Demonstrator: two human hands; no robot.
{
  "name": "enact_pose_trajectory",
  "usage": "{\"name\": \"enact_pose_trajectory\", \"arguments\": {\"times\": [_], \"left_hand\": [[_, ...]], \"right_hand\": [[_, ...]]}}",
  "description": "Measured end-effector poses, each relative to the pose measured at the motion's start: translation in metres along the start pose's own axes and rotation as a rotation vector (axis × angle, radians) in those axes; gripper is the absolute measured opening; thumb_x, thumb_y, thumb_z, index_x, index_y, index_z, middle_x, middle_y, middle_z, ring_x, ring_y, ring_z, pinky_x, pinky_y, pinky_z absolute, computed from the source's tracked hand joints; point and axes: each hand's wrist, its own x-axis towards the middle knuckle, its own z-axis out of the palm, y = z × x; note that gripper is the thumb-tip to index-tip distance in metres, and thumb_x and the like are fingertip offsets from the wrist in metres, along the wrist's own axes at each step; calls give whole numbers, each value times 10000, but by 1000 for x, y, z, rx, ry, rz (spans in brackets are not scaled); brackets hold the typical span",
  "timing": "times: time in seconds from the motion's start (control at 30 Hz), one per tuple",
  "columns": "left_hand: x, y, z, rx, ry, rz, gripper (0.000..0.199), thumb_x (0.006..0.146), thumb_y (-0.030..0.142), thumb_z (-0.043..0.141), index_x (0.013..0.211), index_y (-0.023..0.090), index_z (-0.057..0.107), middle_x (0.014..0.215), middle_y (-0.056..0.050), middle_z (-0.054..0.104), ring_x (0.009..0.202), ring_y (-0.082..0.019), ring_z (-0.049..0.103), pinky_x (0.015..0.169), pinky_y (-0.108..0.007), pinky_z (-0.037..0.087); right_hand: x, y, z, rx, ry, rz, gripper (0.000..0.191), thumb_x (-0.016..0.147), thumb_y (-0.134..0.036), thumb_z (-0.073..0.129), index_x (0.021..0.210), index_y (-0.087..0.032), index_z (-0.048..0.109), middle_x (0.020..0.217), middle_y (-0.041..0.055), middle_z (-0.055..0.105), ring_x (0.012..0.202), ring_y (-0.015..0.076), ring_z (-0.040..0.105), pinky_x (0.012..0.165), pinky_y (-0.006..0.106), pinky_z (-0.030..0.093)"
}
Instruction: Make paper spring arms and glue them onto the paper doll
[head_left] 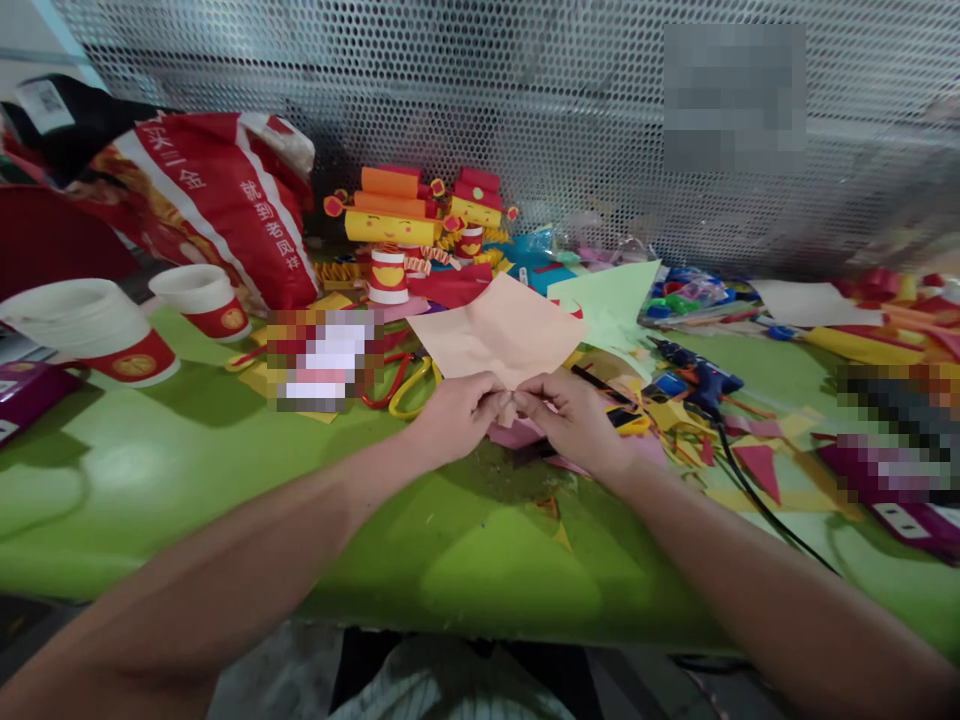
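A creased sheet of peach-coloured paper (499, 325) is held up in front of me, one corner pointing towards me. My left hand (466, 408) pinches its near corner between thumb and fingers. Right beside it, my right hand (570, 412) pinches the same corner, the two thumbs almost touching. Behind the sheet on the right lies a pale green sheet of paper (611, 300). Scissors with red and yellow handles (414, 385) rest just left of my left hand. A dark blue glue gun (697, 375) with a black cord lies to the right of my right hand.
Paper figures (390, 235) stand at the back before a perforated metal panel (487, 80). Paper cups (105, 330) and a red bag (225, 200) are on the left. Paper scraps (690, 430) spread over the green table (225, 510) on the right, near a purple box (900, 510).
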Motion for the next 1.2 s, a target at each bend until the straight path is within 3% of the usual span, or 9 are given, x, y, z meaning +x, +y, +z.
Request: {"name": "enact_pose_trajectory", "arguments": {"times": [0.23,0.5,0.63,0.77,0.87,1.0,1.2], "left_hand": [[2,-5,2,-217,-19,-85,221,825,276,453,641,173,519,569,43,529,487,-74,440,496,-199,367],[5,-2,-2,-307,-96,-191,195,774,344,544,700,164,553,647,21,586,560,-83,520,545,-207,422],[7,1,-3,-395,-86,-276,143,744,283,591,695,155,549,608,26,586,532,-79,539,530,-204,439],[7,6,-6,-532,-98,-348,119,748,211,578,662,143,532,571,25,584,473,-71,537,496,-202,452],[7,8,-8,-588,-87,-371,109,758,206,563,673,140,544,575,20,590,463,-78,552,487,-210,465],[6,8,-9,-612,-85,-375,125,742,207,579,641,142,544,555,25,583,451,-76,554,479,-207,470],[6,13,-9,-558,-121,-374,115,718,192,589,624,137,553,537,23,581,452,-74,551,485,-202,468]], "right_hand": [[-1,-2,-1,41,-2,4,169,804,-247,510,667,-181,584,611,0,625,576,107,542,537,215,393],[0,-5,0,137,20,91,137,779,-248,530,670,-176,569,609,3,617,574,109,547,536,219,408],[2,-2,-2,358,-18,204,184,769,-336,562,671,-182,582,598,-5,610,574,116,564,560,238,438],[7,7,-9,738,-119,294,346,773,-497,524,663,-180,610,612,12,623,591,141,595,662,309,486],[9,13,-11,879,-175,338,306,688,-479,646,714,-173,639,632,10,642,590,142,608,672,319,495],[8,18,-7,879,-228,366,286,623,-413,731,774,-183,654,662,-8,658,599,117,609,645,278,496],[6,12,-4,831,-211,404,274,628,-410,729,742,-174,649,662,-9,671,583,101,609,602,244,492]]}}
